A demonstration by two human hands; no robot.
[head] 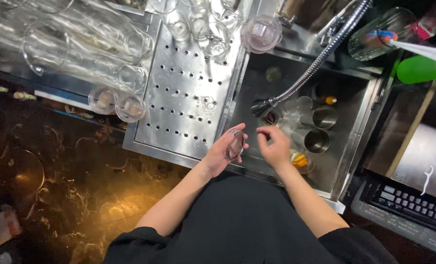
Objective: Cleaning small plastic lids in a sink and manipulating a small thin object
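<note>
My left hand (221, 155) grips a small clear glass (235, 144) by its wall (light, wet, breakable); right hand (275, 146) half-open, empty.

Glossy clear glass (235, 145), brushed steel sink (362, 132), perforated metal drainboard (179, 98)

No packages, signs or screens clearly in view. Possible label: pink-red patch (426, 27) at top right edge, beside ribbed glass, too blurred to tell shape. Pale pinkish flat item (0, 227) at lower left edge on dark floor, maybe package, cannot tell.
</note>
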